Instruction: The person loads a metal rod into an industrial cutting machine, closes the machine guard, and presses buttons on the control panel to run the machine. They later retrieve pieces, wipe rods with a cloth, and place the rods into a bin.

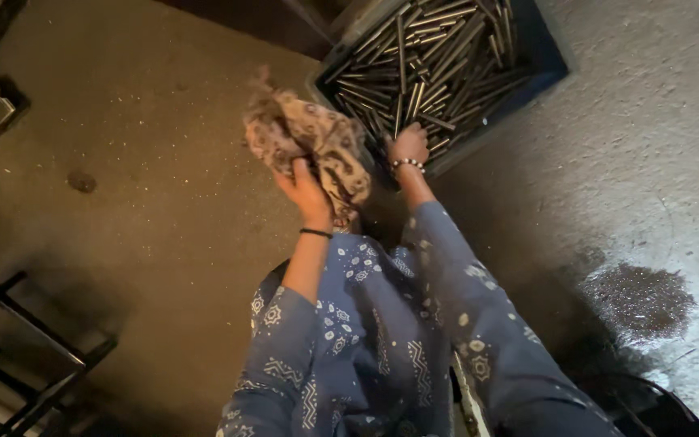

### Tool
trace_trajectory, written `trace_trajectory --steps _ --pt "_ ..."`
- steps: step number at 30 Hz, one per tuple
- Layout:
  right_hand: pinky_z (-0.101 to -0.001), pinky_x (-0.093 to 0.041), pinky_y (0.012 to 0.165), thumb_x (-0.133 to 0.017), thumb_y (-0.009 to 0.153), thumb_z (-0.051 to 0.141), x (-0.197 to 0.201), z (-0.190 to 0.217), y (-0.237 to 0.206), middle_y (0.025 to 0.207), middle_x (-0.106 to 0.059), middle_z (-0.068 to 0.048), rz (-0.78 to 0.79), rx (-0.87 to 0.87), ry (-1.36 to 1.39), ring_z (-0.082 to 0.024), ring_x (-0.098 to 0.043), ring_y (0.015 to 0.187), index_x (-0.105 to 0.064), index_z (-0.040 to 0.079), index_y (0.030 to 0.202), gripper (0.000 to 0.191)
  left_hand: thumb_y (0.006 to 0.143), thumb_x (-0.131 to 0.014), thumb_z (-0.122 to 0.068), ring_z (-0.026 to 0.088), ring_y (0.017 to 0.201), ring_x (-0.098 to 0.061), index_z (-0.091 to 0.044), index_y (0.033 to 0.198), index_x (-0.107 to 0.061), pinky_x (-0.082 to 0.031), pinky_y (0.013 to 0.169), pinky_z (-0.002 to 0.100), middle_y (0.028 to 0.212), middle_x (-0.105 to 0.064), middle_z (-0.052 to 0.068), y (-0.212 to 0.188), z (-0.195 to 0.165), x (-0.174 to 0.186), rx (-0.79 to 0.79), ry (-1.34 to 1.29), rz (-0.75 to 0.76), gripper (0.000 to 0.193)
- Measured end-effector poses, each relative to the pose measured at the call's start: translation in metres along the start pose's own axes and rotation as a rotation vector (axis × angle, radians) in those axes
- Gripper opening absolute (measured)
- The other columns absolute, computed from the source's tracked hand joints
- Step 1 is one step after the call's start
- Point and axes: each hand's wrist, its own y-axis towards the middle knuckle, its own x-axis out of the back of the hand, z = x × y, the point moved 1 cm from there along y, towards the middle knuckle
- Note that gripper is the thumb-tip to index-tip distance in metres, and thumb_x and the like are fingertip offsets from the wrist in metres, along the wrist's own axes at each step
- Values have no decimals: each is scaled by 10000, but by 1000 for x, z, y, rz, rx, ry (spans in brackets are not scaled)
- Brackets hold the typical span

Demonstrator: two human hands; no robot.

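The left hand (305,190) grips a bunched patterned cloth (317,142) just beside the crate (548,61) of metal rods (430,69). The right hand (408,146) rests curled on the crate's near rim, its grip unclear.

1. it is dim where i stand, with a warm brown glow on the floor (147,162) to my left.
2. brighter white light falls on the floor to my right, so that side looks pale and grainy.
3. my body throws a big dark shadow beside my right sleeve (479,324).
4. the metal rods (430,57) shine a little.
5. the cloth (309,137) looks blurry.
6. the corners go dark and the picture bends at the edges.
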Motion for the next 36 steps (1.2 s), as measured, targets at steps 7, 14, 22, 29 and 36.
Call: trace_trajectory --steps 7,14,22,29,36 --pt "-458 -577 881 -919 593 441 19 24 6 1065 -728 -253 103 -218 222 -391 -715 1015 -723 -20 995 642 964 -593 -86 237 1085 -612 52 1352 -520 -507 950 378 1239 -634 123 -7 -20 -27 213 -74 -56 419" --pt "-455 -561 862 -867 607 498 42 43 -6 996 -736 -238 89 -271 318 -386 -716 962 -764 -1 929 603 961 -588 -95 195 1109 -632 51 1325 -562 -497 984 322 1251 -673 100 -16 -42 -53 124 61 11 393" --pt "-451 -579 773 -698 816 395 64 35 -26 817 -754 -173 -14 -6 517 -353 -752 809 -748 37 915 375 1002 -539 -321 228 1161 -597 12 1340 -551 -462 1021 350 1305 -624 112 -27 -61 -35 462 165 205 474" --pt "-498 -438 643 -596 1132 276 98 -23 -102 791 -586 -113 584 -8 884 -306 -536 703 -627 -21 981 334 911 -676 -401 227 858 -640 26 1070 -664 -499 788 386 963 -668 115 -80 -84 -43 603 534 559 456" --pt "-390 -427 526 -505 1120 232 177 -42 -213 728 -557 -90 787 84 864 -228 -521 591 -603 24 999 259 862 -801 -476 205 582 -600 56 782 -721 -484 592 427 651 -642 120 -119 -163 -79 265 991 470 544"
